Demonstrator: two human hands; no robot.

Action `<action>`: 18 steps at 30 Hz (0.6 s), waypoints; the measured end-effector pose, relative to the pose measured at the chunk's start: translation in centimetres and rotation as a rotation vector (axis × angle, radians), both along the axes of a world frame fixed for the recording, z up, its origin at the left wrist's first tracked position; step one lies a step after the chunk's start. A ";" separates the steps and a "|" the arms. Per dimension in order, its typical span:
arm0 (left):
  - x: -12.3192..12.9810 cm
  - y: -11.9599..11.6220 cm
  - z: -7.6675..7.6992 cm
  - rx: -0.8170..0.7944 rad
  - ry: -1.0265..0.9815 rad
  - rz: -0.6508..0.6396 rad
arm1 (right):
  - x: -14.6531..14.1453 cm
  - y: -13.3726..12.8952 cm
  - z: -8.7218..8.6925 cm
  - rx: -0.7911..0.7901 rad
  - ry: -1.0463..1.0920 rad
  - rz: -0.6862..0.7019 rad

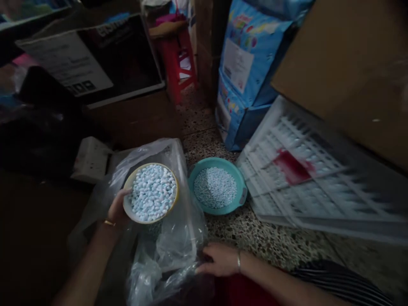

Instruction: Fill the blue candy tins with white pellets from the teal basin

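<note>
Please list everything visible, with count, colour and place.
Plastic film: count unclear, transparent, left centre
Bowl: one, yellowish, above plastic film
Basin: one, teal, on floor
Small pieces: many, bluish, in bowl and basin
Packages: at least two, blue, top
Stool: one, red, top
Printed box: one, black and white, upper left
Cardboard: count unclear, brown, upper right
Ribbed container: one, whitish, right
Small box: one, white, left
Striped cloth: one, dark, lower right
Bracelets: two, gold and silver, lower half
Left hand: one, gripping bowl
Right hand: one, at plastic film

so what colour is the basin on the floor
The basin is teal green; it shows best in the head view.
</note>
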State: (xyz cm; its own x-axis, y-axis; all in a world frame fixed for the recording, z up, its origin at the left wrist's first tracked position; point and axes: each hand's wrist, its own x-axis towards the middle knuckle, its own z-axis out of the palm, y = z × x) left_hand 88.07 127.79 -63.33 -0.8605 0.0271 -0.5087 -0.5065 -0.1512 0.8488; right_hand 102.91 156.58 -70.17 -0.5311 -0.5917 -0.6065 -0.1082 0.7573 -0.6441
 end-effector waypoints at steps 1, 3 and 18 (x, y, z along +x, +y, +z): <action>-0.5 1.5 0.8 -0.007 -0.019 -0.026 | -0.4 -0.1 0.2 0.006 -0.008 0.022; -1.7 4.9 1.9 -0.063 -0.044 -0.111 | -1.0 -0.1 0.5 0.019 -0.012 0.059; -4.2 22.8 -6.6 -1.402 0.905 -0.828 | -1.2 1.2 1.8 0.113 0.089 0.181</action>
State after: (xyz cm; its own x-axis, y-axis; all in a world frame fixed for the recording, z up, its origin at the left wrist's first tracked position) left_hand 83.84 150.61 -69.92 -0.8371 0.5467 0.0191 0.5436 0.8276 0.1401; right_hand 101.74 157.80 -68.36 -0.4768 -0.6129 -0.6301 -0.3011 0.7873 -0.5380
